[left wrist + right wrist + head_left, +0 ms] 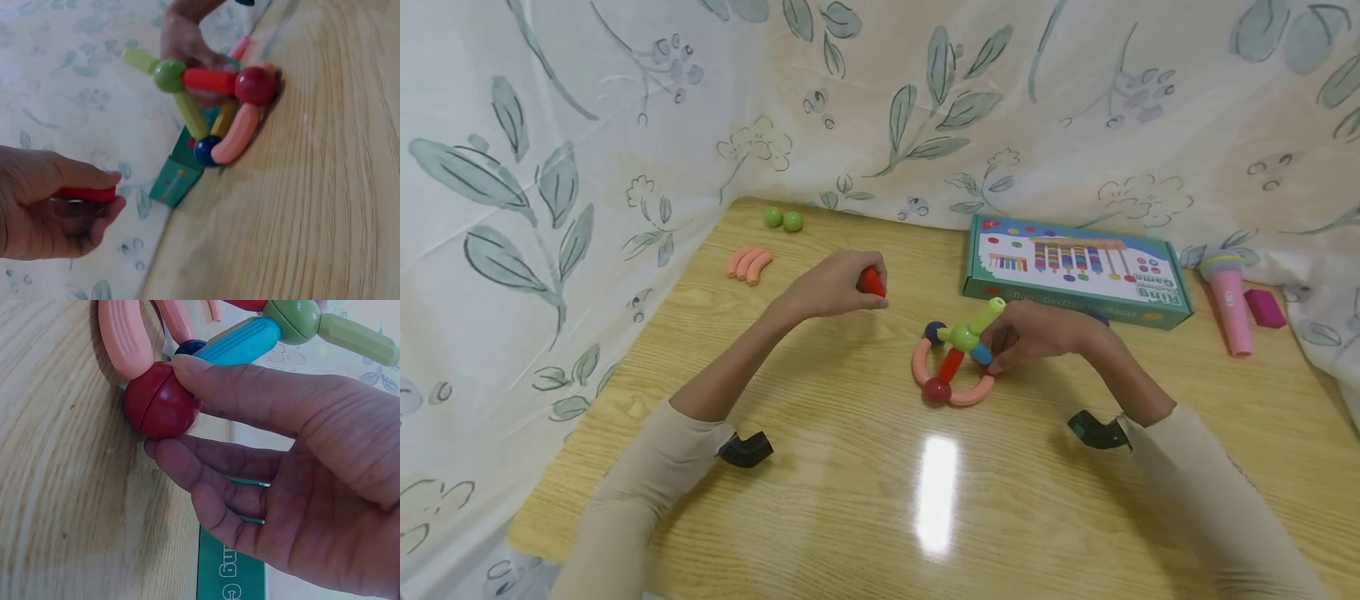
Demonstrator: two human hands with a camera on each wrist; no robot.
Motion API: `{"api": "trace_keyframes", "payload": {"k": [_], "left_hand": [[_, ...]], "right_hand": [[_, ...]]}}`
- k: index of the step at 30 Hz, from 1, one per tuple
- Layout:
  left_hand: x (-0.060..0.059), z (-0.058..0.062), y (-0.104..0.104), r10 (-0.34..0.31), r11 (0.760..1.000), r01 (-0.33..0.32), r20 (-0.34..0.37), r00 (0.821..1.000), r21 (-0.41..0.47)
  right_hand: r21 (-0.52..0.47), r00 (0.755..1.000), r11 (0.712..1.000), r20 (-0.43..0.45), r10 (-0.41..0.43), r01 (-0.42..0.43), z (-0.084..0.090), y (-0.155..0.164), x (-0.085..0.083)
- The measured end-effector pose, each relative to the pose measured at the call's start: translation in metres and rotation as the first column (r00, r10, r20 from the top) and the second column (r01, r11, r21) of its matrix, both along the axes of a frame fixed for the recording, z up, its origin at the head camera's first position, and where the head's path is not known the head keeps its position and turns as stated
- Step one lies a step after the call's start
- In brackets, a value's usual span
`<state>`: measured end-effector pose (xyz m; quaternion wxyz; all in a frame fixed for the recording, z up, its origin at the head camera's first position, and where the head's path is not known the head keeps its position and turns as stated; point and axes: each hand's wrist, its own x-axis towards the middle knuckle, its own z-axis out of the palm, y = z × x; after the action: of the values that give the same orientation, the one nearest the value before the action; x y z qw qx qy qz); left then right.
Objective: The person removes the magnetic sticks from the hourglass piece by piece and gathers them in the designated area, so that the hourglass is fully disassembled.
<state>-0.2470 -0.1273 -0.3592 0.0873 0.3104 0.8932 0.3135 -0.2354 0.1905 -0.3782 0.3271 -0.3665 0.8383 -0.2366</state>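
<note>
My left hand (pixel 842 285) pinches a short red stick (pixel 87 193) between thumb and fingers, left of and apart from a ball-and-stick frame. At the base of that frame, my right hand (pixel 1037 330) holds a dark red ball (pixel 159 403) between thumb and fingertips. Curved salmon sticks (pixel 921 362), a second red ball (pixel 937 391) and a dark blue ball (pixel 935 332) form the frame's ring on the table. Above it, a red stick (pixel 951 365) and a blue stick (pixel 240 342) slope up to a green ball (pixel 965 337). A light green stick (pixel 987 314) juts upward from there.
A green Ring Game box (pixel 1078 271) lies behind my right hand, with a pink microphone (pixel 1228 304) and a magenta block (pixel 1265 308) farther right. Back left are several curved salmon sticks (pixel 749 264) and two green balls (pixel 783 219). A patterned cloth (pixel 880 108) hangs behind the table.
</note>
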Motion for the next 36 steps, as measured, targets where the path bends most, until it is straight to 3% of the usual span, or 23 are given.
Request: {"api": "trace_keyframes", "payload": {"k": [5,9,12,18,27,36], "left_hand": [[-0.01,-0.01,-0.016,0.136,0.987,-0.132,0.038,0.99,-0.089],[-0.022,-0.024,-0.028,0.273,0.945,-0.266,0.014,0.962,-0.19],[-0.028,-0.036,-0.035,0.327,0.918,-0.317,0.001,0.945,-0.237],[-0.034,-0.053,-0.043,0.324,0.901,-0.317,-0.028,0.946,-0.297],[-0.036,-0.049,-0.044,0.334,0.894,-0.324,-0.02,0.942,-0.309],[-0.043,-0.049,-0.041,0.301,0.899,-0.287,-0.009,0.954,-0.331]], "right_hand": [[0.006,1.0,1.0,-0.007,0.001,-0.001,-0.001,-0.001,0.0],[0.004,1.0,1.0,-0.009,0.002,-0.002,-0.001,0.0,-0.001],[0.005,1.0,1.0,-0.008,0.0,0.0,-0.001,0.0,0.0],[0.0,1.0,1.0,-0.008,-0.003,0.003,-0.001,-0.001,0.0],[0.0,1.0,1.0,-0.009,0.002,-0.002,-0.003,-0.001,-0.001],[0.032,1.0,0.999,0.015,0.011,-0.011,-0.004,0.0,-0.004]]}}
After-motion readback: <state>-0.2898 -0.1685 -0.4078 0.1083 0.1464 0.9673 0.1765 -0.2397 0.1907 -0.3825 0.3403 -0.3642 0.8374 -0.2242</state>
